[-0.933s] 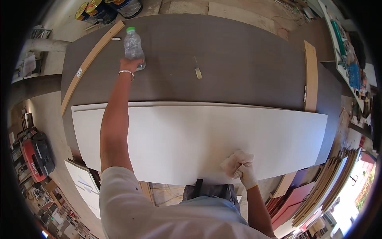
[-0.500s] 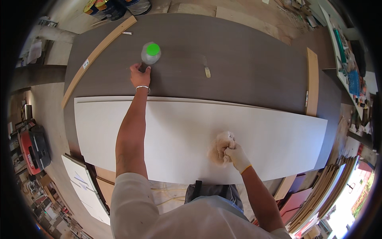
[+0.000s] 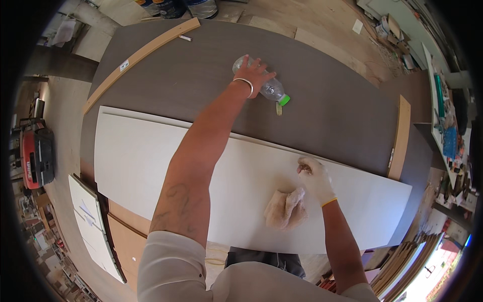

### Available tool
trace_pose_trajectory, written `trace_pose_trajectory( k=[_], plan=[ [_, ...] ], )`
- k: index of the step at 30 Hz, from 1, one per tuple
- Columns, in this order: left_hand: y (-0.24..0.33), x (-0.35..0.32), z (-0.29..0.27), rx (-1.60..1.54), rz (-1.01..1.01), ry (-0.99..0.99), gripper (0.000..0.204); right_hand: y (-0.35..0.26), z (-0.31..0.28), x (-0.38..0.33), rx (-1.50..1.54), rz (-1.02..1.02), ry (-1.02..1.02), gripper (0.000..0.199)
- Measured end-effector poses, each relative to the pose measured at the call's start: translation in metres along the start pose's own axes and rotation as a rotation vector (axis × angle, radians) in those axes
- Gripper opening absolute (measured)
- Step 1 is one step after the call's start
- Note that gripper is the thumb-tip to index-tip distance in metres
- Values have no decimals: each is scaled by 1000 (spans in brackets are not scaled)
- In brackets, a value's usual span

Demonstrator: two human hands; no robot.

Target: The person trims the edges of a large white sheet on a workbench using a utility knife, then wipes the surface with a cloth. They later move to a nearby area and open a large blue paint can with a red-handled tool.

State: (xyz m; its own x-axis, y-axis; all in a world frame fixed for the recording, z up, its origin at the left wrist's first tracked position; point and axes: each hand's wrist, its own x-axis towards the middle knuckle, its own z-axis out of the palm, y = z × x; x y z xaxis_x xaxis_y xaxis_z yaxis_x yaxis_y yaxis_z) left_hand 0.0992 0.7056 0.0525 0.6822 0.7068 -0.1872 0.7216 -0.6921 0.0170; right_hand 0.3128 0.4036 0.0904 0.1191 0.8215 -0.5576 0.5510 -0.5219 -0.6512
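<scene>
My left hand (image 3: 255, 74) reaches far across the dark table (image 3: 332, 116) and grips a clear plastic bottle (image 3: 269, 88) with a green cap. The bottle is tipped on its side, cap pointing right and toward me. My right hand (image 3: 314, 177), in a white glove, hovers with curled fingers over the long white panel (image 3: 151, 166) that lies along the table's near edge. A crumpled beige rag (image 3: 285, 209) lies on the panel against the thumb side of that hand. Whether the fingers still pinch it is unclear.
A small yellowish piece (image 3: 278, 108) lies by the bottle cap. Wooden strips lie at the table's left (image 3: 141, 53) and right (image 3: 402, 136) ends, with a white marker (image 3: 184, 38) nearby. A red machine (image 3: 35, 156) and leaning white boards (image 3: 93, 221) stand on the floor to the left.
The left hand lifted the upright bottle, brought it right and tipped it onto its side. The right hand slid with the rag rightward along the panel, and the rag now lies beside it.
</scene>
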Motion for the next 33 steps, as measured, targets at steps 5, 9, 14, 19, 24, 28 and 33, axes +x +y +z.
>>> trace_pose_trajectory(
  k=[5,9,14,19,24,28,33],
  plan=[
    [-11,-18,36,-279,-336,308,76,-25,26,87,-9,-166,292,30],
    [-53,-43,53,-1063,-594,937,73,-77,50,161,-466,-277,470,39],
    [-53,-43,56,-1269,-708,928,76,-67,49,205,-740,-305,371,29],
    [-43,-69,74,-1210,-698,940,83,-58,43,195,-713,-367,259,35],
    [-33,-99,74,-742,-828,766,100,-30,22,193,108,-304,50,14],
    [-37,-205,94,-248,-890,725,64,-8,10,106,374,-439,-6,14],
    [-81,-307,116,-138,-843,474,51,-31,72,24,239,-485,5,30]
  ],
)
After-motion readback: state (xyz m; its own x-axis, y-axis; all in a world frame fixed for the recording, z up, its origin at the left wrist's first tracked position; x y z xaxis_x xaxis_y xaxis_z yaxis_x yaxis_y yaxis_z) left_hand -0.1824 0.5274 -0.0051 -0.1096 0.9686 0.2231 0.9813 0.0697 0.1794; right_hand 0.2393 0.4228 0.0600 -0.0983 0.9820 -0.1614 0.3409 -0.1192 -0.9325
